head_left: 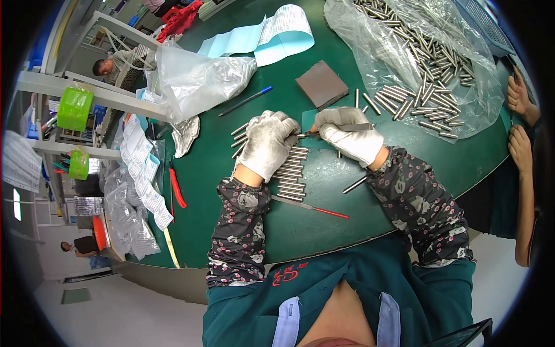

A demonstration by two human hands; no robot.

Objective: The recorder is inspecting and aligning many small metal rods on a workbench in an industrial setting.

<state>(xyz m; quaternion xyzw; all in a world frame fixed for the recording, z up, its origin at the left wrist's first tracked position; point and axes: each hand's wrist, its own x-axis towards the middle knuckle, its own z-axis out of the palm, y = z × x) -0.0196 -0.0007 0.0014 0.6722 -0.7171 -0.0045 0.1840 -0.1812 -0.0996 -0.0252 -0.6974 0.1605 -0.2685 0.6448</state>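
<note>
Both my hands wear white work gloves and meet over the green table (214, 208). My left hand (267, 144) is closed around a short steel pin (300, 136), whose end pokes out toward the right. In my right hand (350, 134) is a slim flat grey metal tool (357, 127); its working end is close to that pin, and the fingers partly hide it. Under and below my left hand lies a row of steel pins (292, 173), with a few more at its left side. A thin file with a red handle (330, 213) rests nearer to me.
A brown block (321, 84) sits beyond my hands. Loose steel pins (430, 107) spill from a clear plastic bag (485, 110) at the right, near another person's hands (520, 144). At left are a pen (245, 101), another plastic bag (199, 78) and a red-handled tool (177, 188).
</note>
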